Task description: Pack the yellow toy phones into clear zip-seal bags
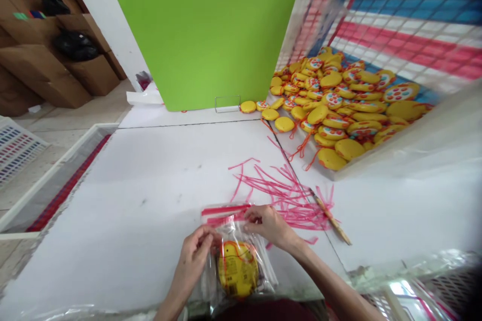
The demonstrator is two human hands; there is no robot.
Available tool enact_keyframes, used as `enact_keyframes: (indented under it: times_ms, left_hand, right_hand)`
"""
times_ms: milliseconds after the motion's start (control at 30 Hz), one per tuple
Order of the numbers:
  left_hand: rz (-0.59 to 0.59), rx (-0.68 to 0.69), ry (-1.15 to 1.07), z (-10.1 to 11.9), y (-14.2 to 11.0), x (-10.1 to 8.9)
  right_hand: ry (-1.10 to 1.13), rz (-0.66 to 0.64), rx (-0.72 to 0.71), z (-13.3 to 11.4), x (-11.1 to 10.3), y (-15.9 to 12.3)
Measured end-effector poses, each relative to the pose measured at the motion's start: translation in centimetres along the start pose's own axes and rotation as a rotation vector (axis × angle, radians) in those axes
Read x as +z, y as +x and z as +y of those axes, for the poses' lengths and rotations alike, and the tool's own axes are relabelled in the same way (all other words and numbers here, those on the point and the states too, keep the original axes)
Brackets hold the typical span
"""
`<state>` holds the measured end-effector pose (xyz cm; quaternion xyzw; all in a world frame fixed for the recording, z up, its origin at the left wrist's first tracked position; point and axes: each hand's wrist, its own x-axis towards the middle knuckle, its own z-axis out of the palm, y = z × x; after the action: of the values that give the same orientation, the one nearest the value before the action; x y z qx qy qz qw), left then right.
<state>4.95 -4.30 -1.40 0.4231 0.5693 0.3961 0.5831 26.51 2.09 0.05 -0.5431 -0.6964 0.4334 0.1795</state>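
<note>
Close to the table's front edge lies a clear plastic bag [263,261] with a round yellow toy [238,270] inside; dark print and an orange cord show through the film. My left hand [198,251] pinches the bag's left side near its top. At the upper right of the same bag, my right hand [269,223] has thumb and fingers pressed together on the film. Red-edged bag tops [222,210] lie beneath and just beyond my hands, apparently a stack of similar bags.
Pink plastic strips [278,185] lie scattered past my right hand, with a thin wooden stick [331,218] across them. A heap of yellow round toys [339,110] fills the right back. A green board [211,35] stands behind. Cardboard boxes [37,70] are at far left.
</note>
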Motion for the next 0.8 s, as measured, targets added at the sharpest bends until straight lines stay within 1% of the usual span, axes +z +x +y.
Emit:
enact_keyframes:
  times_ms: [133, 200, 300, 400, 467, 500, 567, 633, 700, 767, 800]
  left_hand:
    - [0.004, -0.025, -0.034, -0.5, 0.0, -0.6]
    - [-0.004, -0.044, -0.080, -0.9, 0.0, -0.9]
    - [0.004, -0.044, -0.112, -1.6, 0.2, -1.2]
    - [-0.012, -0.047, -0.124, -1.8, 0.4, -1.4]
    - [-0.029, -0.043, -0.102, -1.7, 0.4, -1.4]
    - [-0.024, -0.034, -0.080, -1.5, 0.4, -1.3]
    - [0.006, -0.022, -0.044, -1.2, 0.4, -1.1]
    - [0.044, -0.022, -0.034, -1.0, 0.3, -1.0]
    - [0.069, -0.024, -0.036, -0.7, 0.3, -1.8]
    - [0.118, -0.005, -0.015, 0.1, 0.3, -3.8]
    - [0.173, 0.020, 0.012, 0.8, 0.2, -5.2]
  right_hand:
    - [0.200, -0.022, -0.054, 1.5, 0.5, -0.2]
    - [0.247, -0.038, -0.079, 2.3, 0.7, -0.6]
    - [0.201, -0.028, -0.058, 3.0, 1.1, -1.2]
    - [0.099, 0.024, -0.035, 3.1, 1.2, -1.9]
    - [0.063, 0.043, -0.039, 2.9, 0.8, -2.3]
    - [0.072, 0.030, -0.030, 2.7, 0.4, -2.5]
    - [0.143, -0.027, 0.010, 2.5, -0.5, -2.7]
    - [0.242, -0.048, 0.032, 2.3, -1.6, -2.4]
    - [0.289, -0.016, 0.030, 2.3, -2.7, -1.7]
    - [0.220, 0.014, 0.051, 2.5, -3.9, -0.8]
    - [0.123, 0.032, 0.063, 2.5, -4.5, -0.2]
